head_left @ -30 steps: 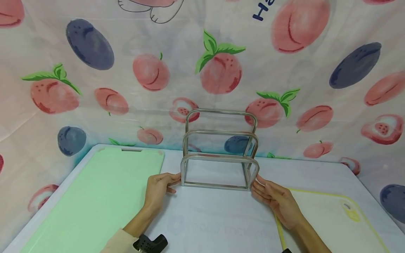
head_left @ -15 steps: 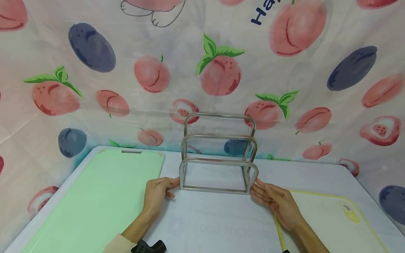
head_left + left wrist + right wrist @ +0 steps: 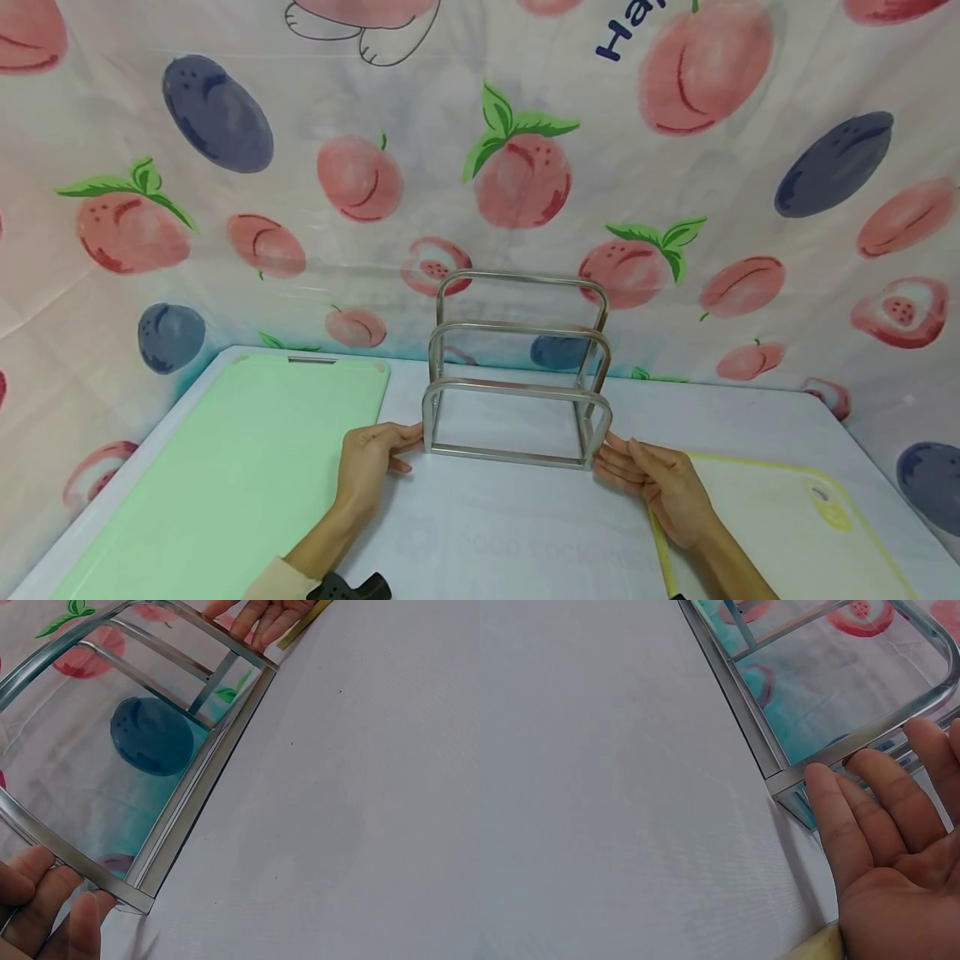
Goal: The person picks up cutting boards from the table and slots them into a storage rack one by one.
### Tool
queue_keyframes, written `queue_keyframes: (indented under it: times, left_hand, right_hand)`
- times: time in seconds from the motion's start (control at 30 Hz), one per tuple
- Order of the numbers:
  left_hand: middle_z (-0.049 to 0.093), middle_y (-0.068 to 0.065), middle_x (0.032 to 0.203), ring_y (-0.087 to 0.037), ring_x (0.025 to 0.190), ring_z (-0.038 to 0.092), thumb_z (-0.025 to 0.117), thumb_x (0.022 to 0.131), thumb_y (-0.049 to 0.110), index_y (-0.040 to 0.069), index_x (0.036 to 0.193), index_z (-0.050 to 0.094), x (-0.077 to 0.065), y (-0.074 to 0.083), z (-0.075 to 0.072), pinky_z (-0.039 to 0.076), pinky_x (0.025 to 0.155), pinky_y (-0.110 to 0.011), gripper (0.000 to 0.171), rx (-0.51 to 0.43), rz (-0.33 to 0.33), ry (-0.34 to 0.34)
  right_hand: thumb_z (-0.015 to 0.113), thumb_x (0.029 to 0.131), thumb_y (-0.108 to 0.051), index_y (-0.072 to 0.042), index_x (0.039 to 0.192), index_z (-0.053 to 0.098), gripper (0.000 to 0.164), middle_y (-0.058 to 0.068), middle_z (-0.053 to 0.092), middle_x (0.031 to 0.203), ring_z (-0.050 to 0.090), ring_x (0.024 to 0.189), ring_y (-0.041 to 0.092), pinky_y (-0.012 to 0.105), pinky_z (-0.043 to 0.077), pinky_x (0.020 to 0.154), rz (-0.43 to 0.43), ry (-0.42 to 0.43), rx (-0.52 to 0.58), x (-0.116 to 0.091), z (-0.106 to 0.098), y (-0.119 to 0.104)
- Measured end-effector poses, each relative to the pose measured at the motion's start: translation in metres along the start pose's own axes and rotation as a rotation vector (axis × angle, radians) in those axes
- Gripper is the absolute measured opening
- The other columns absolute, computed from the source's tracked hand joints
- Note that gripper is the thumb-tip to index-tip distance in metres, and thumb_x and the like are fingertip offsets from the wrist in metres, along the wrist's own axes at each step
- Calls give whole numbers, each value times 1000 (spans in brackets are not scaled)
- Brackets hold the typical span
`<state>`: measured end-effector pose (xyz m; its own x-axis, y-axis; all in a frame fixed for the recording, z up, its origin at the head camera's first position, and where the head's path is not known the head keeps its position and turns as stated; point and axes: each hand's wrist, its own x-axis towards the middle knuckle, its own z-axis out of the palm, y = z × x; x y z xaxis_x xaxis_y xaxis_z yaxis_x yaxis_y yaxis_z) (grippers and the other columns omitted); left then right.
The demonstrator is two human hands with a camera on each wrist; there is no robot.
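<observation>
A silver metal rack [image 3: 517, 387] of upright rounded loops stands on the white table, with its low front bar facing me. My left hand [image 3: 363, 467] holds its lower left side; the left wrist view shows bent fingers [image 3: 45, 904] against that post. My right hand [image 3: 667, 487] holds the lower right side. In the right wrist view its bent fingertips meet the outer side of the metal frame [image 3: 737, 697], palm turned partly upward. The loops hold nothing between them.
A pale green cutting board [image 3: 225, 467] lies flat on the left. To the right, partly under my right forearm, lies a white cutting board [image 3: 787, 517] with a yellow rim. Fruit-patterned cloth [image 3: 525, 183] hangs behind the table [image 3: 480, 525].
The rack has slid a little toward me and slightly left, with both hands staying at its sides. The head view has tilted up slightly.
</observation>
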<state>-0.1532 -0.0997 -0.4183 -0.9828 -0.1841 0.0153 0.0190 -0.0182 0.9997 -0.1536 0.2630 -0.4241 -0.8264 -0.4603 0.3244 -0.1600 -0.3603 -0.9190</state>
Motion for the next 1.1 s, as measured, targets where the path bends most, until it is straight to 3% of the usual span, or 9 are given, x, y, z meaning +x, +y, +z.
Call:
queue_keyframes:
  times: [0.67, 0.9, 1.1]
  left_hand:
    - [67, -11, 89, -25, 80, 64, 46, 82, 0, -1, 87, 70, -6, 0, -3, 48, 47, -30, 24, -5, -13, 3]
    - [67, -13, 86, -29, 80, 64, 43, 82, -4, -3, 84, 69, -5, 0, -2, 49, 51, -30, 27, -30, 13, 7]
    - [67, -15, 83, -29, 79, 64, 37, 80, -7, -5, 80, 68, -4, -1, -1, 49, 50, -30, 31, -38, 33, 14]
  right_hand:
    - [22, 98, -3, 23, 120, 34, 36, 24, 48, 118, 46, 108, 38, 46, 38, 86, 22, -6, -13, 0, 0, -2]
    - [27, 98, -5, 21, 118, 40, 35, 21, 51, 118, 49, 105, 39, 47, 39, 85, 39, 41, -104, 1, -4, -4]
    - [28, 98, -4, 21, 117, 42, 35, 27, 51, 115, 48, 103, 44, 48, 40, 84, 74, 21, -192, 1, -4, -11]
